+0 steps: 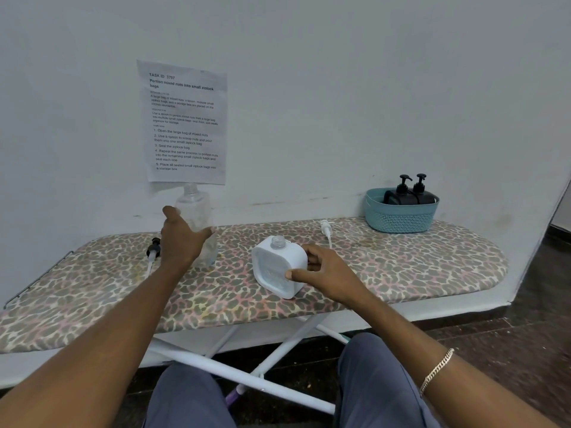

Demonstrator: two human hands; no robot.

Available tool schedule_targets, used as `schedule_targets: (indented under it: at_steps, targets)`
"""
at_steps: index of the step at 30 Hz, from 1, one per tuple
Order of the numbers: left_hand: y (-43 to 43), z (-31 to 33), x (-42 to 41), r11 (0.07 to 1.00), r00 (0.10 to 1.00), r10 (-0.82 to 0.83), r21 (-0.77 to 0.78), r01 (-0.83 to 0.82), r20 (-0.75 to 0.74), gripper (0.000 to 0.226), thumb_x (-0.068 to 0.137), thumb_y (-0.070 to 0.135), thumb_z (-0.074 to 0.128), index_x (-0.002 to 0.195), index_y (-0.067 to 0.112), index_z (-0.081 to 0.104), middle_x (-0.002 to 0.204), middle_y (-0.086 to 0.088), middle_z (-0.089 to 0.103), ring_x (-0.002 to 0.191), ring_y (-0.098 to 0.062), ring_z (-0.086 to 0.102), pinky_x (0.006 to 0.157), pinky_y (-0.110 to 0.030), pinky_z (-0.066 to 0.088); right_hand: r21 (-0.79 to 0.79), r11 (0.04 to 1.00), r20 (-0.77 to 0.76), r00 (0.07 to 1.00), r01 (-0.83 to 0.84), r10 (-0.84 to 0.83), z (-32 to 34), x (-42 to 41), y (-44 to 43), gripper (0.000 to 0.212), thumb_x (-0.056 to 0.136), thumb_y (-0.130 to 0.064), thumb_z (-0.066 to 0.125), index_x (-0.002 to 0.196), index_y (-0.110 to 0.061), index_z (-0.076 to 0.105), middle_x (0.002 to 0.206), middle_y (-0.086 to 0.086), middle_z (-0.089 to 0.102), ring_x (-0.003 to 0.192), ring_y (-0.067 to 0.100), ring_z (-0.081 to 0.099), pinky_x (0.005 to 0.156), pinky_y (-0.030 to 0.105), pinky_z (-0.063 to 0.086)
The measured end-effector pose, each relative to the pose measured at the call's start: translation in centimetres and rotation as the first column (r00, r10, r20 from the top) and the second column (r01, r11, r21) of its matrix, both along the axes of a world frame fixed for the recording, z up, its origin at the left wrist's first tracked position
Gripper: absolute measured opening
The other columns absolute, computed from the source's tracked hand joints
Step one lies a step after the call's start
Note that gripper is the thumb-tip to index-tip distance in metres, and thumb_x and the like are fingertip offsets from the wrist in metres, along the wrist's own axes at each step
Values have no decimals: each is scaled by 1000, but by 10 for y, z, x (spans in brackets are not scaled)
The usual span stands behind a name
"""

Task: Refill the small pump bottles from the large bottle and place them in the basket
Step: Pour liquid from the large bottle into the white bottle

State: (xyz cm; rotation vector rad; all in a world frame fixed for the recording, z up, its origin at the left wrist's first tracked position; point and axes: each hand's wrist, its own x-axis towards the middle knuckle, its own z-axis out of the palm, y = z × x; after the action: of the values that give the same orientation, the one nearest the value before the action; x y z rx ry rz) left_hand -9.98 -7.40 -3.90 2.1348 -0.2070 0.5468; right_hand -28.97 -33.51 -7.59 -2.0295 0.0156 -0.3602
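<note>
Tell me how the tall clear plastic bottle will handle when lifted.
The tall clear plastic bottle looks mostly empty, so probably light for its size. Tall and narrow on a padded leopard-print ironing board, it may tip easily. Its neck is uncapped, so whatever liquid remains could spill if tilted.

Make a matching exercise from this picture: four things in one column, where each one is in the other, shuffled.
Things:
1. clear bottle
2. white bottle
3. black bottles
4. white pump

Places:
A. in the basket
B. lying loose on the board
C. gripped by the left hand
D. held by the right hand

Pairs: 1-C, 2-D, 3-A, 4-B
</note>
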Motion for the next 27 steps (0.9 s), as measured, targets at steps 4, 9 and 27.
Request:
schedule_targets:
  at_steps: [4, 9, 27]
  targets:
    - [3, 0, -1, 1000, 999, -8, -1, 8, -53, 86, 80, 32, 91, 135, -1, 34, 129, -31, 60, 119, -46, 61, 80, -47, 47, -22, 1000, 6, 1000, 0, 0, 1, -1, 0, 64, 77, -52, 84, 134, -30, 67, 123, -13, 74, 111, 7, 72, 101, 43, 59]
    - [5, 1, -11, 998, 998, 63, -25, -64, -17, 112, 76, 42, 93, 155, 2, 25, 150, -31, 43, 140, -48, 43, 107, -60, 42, -70, 997, 27, 999, 30, -29, -2, -1, 1, 59, 80, -48, 85, 133, -30, 68, 120, -13, 75, 108, 5, 72, 97, 40, 60]
    - [-88, -19, -117, 931, 932, -363, -36, 362, -14, 88, 80, 70, 74, 143, 16, 45, 138, -2, 52, 123, -17, 54, 93, -29, 44, -108, 943, 240, 929, 314, -282, -13, 20, 47, 37, 87, -33, 83, 88, -11, 53, 81, 3, 54, 67, 10, 44, 56, 23, 39]
